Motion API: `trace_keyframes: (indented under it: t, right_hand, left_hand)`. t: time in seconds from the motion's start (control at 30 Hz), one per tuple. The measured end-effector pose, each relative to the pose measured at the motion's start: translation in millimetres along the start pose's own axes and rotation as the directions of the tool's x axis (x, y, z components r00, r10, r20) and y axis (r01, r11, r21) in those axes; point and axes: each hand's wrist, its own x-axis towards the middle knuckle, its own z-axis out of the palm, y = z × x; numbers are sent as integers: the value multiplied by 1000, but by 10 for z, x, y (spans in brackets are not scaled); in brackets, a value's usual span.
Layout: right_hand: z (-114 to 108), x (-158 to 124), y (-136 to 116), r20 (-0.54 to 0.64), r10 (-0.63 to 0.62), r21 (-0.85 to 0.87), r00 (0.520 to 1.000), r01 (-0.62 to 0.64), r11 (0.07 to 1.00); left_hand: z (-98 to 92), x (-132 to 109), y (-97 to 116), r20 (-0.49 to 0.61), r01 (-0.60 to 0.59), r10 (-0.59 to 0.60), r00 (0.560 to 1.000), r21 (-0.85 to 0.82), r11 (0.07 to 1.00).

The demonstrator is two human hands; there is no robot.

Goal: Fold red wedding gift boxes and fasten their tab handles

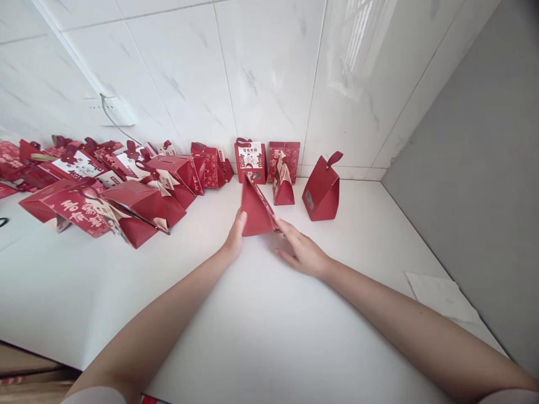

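A red gift box (255, 212) with a triangular side faces me near the middle of the white table. My left hand (236, 237) grips its left edge, thumb towards me. On the other side, my right hand (301, 247) holds the lower right edge with its fingertips, the lower fingers partly apart. Just behind it stand a box with a printed white panel (250, 156) and a small wedge-shaped box (283, 188). The far fingers of my left hand are hidden by the box.
Many red ribboned boxes (135, 202) crowd the left side of the table (236, 331). One plain red box (322, 189) stands upright to the right. White paper (440, 294) lies near the right edge. A tiled wall (269, 73) with a socket (115, 111) rises behind.
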Motion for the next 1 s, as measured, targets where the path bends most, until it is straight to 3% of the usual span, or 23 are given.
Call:
trace_keyframes:
  t: [0.1, 0.2, 0.57, 0.83, 1.0]
  right_hand:
    - [8, 14, 14, -152, 30, 35, 988, -25, 999]
    - [14, 19, 43, -193, 86, 86, 977, -70, 994]
    - [24, 8, 59, -164, 136, 174, 977, -107, 979]
    - [41, -7, 102, -39, 147, 237, 988, -134, 962]
    - [56, -12, 123, -41, 146, 235, 988, -133, 963]
  left_hand:
    - [32, -51, 30, 129, 263, -235, 963, -286, 921]
    - [36, -96, 43, 248, 365, -285, 926, -398, 841]
    - [29, -101, 58, 314, 427, -308, 898, -455, 781]
    - [-29, -83, 36, 322, 401, -275, 906, -443, 802]
    - [-24, -77, 49, 335, 396, -268, 903, -412, 820]
